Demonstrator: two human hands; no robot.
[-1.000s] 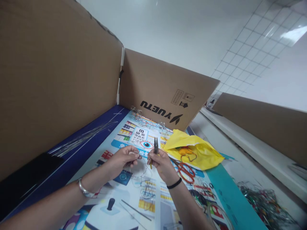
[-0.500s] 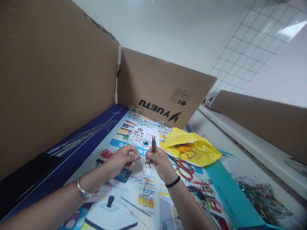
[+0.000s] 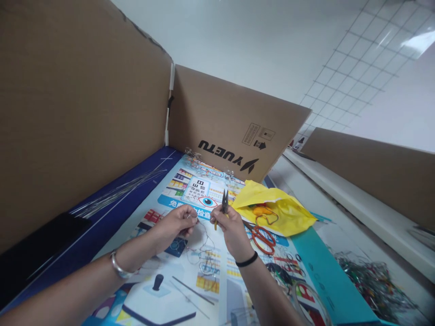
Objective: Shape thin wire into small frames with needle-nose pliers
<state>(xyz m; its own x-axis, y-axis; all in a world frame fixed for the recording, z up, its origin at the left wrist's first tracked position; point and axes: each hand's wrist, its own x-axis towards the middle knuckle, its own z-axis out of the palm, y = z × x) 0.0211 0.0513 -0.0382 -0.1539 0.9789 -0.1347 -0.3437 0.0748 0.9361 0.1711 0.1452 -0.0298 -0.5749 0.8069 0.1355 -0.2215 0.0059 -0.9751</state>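
My left hand (image 3: 177, 225), with a silver bangle at its wrist, pinches the end of a thin wire (image 3: 204, 242). The wire trails down in loose loops over the printed sheet. Just to the right, my right hand (image 3: 234, 231), with a black band at the wrist, is closed around a pair of pliers (image 3: 224, 202). Their dark jaws point up and away from me, and a bit of yellow handle shows below the fingers. A small gap lies between the two hands. What sits right at the left fingertips is too fine to make out.
Right of my hands lie orange-handled scissors (image 3: 263, 240) and a yellow bag (image 3: 272, 210) with orange cord inside. Cardboard walls (image 3: 217, 113) stand behind and at left. Straight wires (image 3: 118, 194) lie at left, tangled wire (image 3: 374, 280) at right, and a roll of tape (image 3: 309, 303) near my right forearm.
My right hand with the pliers has moved slightly right and turned away from the left fingers, widening the gap. My left hand still pinches the wire. The view has shifted a little.
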